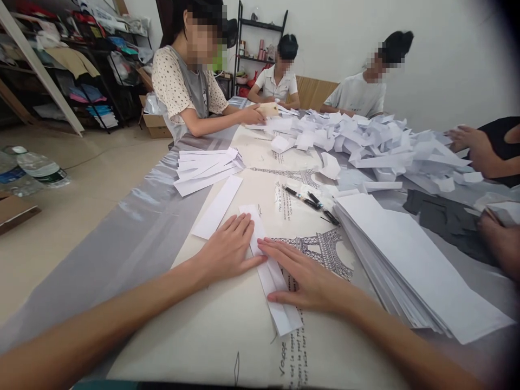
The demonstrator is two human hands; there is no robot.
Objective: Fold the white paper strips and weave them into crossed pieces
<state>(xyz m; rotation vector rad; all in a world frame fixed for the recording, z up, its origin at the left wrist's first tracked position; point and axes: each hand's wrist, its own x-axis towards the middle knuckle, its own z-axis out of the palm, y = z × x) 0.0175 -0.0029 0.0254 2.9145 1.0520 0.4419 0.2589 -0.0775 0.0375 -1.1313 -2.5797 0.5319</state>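
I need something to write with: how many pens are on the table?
2. Both black pens lie side by side past the folded strip, left of the big paper stack: first pen on the left, second pen on the right. More may be hidden under the loose paper pile.

Room, as I see it from the feed. Upper right of frame: plain white wall (447, 59), evenly lit. Upper centre: black open shelf unit (260, 49) against that wall, small items on it. Upper left: dark metal racks (93, 70) stacked with folded cloth. Left side: beige floor (81, 206), with plastic water bottles (36, 168) and a cardboard box (156, 124).
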